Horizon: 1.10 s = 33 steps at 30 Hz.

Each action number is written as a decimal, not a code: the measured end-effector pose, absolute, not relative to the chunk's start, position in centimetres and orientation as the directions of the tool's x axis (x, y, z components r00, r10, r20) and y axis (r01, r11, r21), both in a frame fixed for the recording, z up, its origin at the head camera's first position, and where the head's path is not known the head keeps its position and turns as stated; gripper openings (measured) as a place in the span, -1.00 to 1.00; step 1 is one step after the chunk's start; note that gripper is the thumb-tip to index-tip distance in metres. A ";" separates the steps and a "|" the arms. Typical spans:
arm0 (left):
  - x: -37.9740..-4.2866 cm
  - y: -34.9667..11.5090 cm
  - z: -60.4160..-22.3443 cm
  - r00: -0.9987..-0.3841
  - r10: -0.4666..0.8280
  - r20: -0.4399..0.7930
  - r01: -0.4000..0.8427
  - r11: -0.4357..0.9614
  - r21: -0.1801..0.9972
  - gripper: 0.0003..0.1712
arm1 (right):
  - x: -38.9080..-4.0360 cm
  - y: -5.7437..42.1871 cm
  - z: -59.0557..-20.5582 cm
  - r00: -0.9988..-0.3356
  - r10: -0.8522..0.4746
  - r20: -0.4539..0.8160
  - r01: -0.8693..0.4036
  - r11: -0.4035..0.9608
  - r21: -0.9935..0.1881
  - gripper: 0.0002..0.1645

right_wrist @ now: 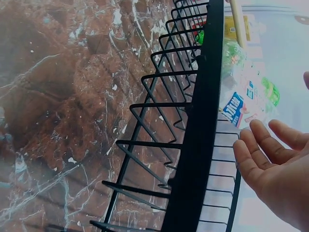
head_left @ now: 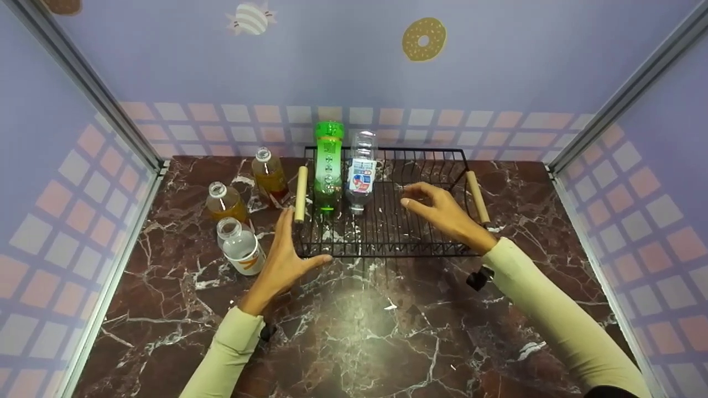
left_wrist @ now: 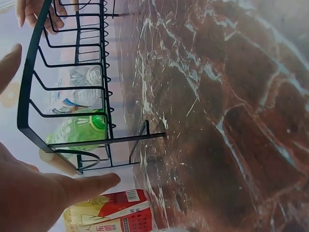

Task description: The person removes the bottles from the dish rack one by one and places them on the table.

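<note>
A black wire rack (head_left: 409, 254) with wooden handles stands at the back of the marble counter. Inside its left part lean a green plastic bottle (head_left: 328, 166) and, beside it, a clear plastic bottle (head_left: 362, 171) with a blue and white label, both with their necks down. My left hand (head_left: 282, 262) is at the rack's front left corner, thumb spread from straight fingers, holding nothing. Over the rack's right part hovers my right hand (head_left: 440, 210), its fingers loosely bent with nothing between them. In the right wrist view, the clear bottle's label (right_wrist: 235, 108) lies just beyond those fingertips.
Left of the rack stand an uncapped bottle with amber contents (head_left: 269, 174), a similar one (head_left: 225, 202) and a clear bottle with a white label (head_left: 240, 246). Walls enclose the counter (head_left: 376, 331) at the back and both sides.
</note>
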<state>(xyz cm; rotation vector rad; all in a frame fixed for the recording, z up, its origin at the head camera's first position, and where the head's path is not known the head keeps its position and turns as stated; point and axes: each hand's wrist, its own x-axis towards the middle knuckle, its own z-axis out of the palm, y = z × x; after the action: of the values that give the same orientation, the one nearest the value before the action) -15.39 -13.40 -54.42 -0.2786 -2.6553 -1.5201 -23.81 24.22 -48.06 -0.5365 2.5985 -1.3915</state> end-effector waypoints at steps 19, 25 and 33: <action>-15.5 -12.4 -55.3 -0.993 0.098 0.060 0.094 0.394 0.914 0.68 | -26.8 21.8 -48.4 -0.919 -0.387 -0.077 -0.152 0.528 -0.835 -0.13; -15.5 -12.3 -55.6 -0.992 0.091 0.083 0.111 0.360 0.926 0.62 | -27.9 20.9 -48.5 -0.916 -0.390 -0.091 -0.134 0.514 -0.847 -0.07; -15.4 -12.1 -55.7 -0.992 0.094 0.082 0.110 0.359 0.927 0.61 | -29.1 20.1 -48.6 -0.920 -0.374 -0.117 -0.113 0.539 -0.834 -0.01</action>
<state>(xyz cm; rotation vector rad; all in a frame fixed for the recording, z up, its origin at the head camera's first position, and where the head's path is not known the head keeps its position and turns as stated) -15.43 -12.06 -55.74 -0.1940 -2.5783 -1.7593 -29.06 20.15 -48.61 -0.4059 2.4985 -1.3242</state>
